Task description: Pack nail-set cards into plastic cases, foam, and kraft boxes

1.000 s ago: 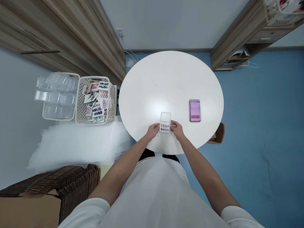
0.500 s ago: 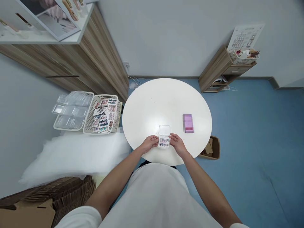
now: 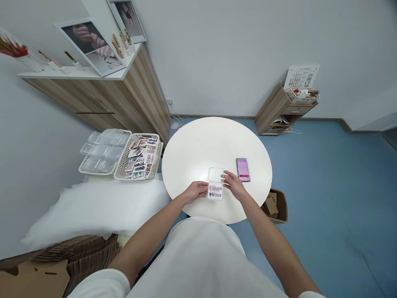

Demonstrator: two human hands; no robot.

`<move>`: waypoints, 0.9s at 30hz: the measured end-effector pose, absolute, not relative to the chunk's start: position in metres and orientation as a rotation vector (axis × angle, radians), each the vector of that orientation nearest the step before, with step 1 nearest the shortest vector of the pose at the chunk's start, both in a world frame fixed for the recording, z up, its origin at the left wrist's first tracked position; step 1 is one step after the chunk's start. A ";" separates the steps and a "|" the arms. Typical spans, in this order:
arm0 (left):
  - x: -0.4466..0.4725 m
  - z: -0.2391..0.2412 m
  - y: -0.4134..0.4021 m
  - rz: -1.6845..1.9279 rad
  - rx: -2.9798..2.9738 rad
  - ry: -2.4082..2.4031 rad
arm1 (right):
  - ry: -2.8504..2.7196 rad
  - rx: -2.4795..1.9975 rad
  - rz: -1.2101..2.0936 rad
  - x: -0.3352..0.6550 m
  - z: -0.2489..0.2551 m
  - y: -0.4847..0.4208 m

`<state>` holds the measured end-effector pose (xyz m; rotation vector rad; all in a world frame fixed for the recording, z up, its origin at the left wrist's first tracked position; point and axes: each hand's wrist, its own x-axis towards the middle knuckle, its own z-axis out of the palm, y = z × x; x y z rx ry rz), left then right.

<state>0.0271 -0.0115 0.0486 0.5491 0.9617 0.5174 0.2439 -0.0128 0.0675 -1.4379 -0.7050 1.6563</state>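
A small clear plastic box point(image 3: 215, 198) lies on the white oval table with its lid point(image 3: 216, 174) swung back. Inside sits a card of press-on nails point(image 3: 215, 191), in two rows with grey and pinkish tones. My left hand point(image 3: 196, 191) pinches the box's left edge between thumb and fingers. On the other side, my right hand point(image 3: 234, 184) has its fingertips at the right edge of the lid, close to the hinge, with fingers bent. To the right of that hand is a stack of purple cards or packets point(image 3: 242, 169), partly blurred out.
Left of the table point(image 3: 192, 140) stand a basket of nail cards point(image 3: 117, 173) and a basket of clear boxes point(image 3: 107, 153). White packing sheets point(image 3: 105, 205) and flattened cardboard point(image 3: 40, 273) lie nearer. A carton point(image 3: 283, 207) is on the floor at right; cabinets point(image 3: 145, 91) stand behind.
My right hand has shifted from the box's side up toward the lid's edge. The left hand keeps its grip. The head view has tilted upward, showing more of the shelf.
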 end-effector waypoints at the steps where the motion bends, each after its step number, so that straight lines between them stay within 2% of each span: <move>1: 0.027 0.049 -0.012 0.527 0.544 0.965 | -0.722 -1.449 1.649 0.243 0.068 -0.011; 9: 0.022 0.051 -0.020 0.574 0.519 0.946 | -0.798 -1.327 1.666 0.240 0.079 -0.015; 21: 0.029 0.049 -0.027 0.716 0.495 1.015 | -0.512 -1.063 1.981 0.240 0.097 -0.049; 27: 0.037 0.053 -0.029 0.720 0.493 1.001 | -0.540 -1.155 1.872 0.241 0.087 -0.057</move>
